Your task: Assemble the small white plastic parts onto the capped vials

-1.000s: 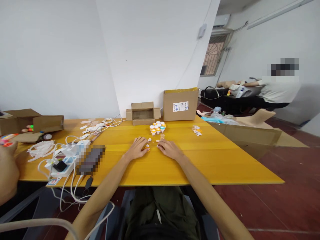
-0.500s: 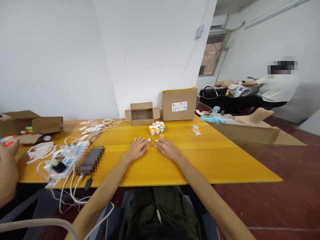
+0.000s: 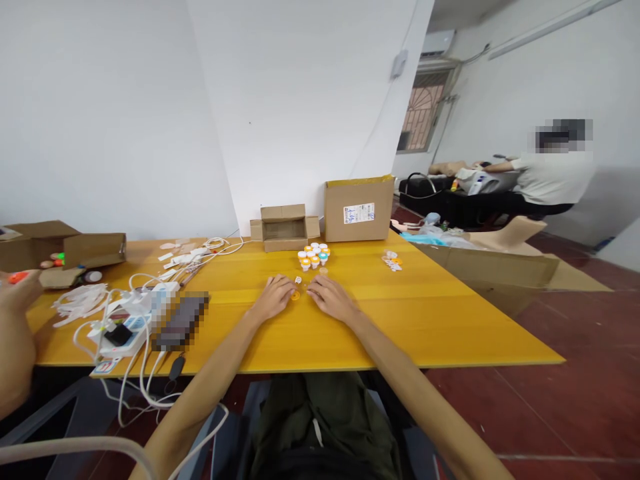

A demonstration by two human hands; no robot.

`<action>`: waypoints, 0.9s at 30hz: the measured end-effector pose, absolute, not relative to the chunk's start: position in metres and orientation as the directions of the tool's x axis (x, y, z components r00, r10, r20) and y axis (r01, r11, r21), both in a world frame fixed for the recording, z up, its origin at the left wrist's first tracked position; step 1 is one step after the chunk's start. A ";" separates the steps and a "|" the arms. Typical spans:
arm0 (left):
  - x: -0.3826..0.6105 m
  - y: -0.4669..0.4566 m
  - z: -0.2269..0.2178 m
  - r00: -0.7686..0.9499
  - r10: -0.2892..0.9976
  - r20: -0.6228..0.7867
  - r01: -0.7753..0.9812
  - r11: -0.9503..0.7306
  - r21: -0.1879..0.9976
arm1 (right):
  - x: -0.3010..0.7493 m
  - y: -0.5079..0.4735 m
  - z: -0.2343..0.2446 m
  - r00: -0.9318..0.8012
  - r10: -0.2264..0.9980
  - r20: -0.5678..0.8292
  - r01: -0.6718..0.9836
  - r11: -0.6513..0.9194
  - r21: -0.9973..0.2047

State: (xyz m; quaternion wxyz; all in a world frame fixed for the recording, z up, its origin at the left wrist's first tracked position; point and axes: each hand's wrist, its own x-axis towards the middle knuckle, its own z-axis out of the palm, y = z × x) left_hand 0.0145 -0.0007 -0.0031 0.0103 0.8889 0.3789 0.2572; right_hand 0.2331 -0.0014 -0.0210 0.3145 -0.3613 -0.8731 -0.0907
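My left hand and my right hand rest close together on the yellow table, fingers curled toward a small orange piece lying between them. The left fingertips touch that piece; whether they grip it is unclear. A small white part sits just beyond the fingers. Behind it stands a cluster of several small white pots with orange and teal lids. A few more small pieces lie to the right.
An open small carton and a closed carton stand at the wall. Cables, a power strip and a blurred phone lie at left, with another carton. Another person's arm is at far left; a person sits at back right.
Both hands drew slightly nearer me and closer together. The orange piece now shows between their fingertips. The person at left raised their hand a little.
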 end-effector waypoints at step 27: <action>0.012 0.003 -0.010 0.584 0.655 0.479 0.604 -0.745 0.283 | 0.219 -0.005 -0.024 -0.686 0.381 0.620 0.523 0.851 0.056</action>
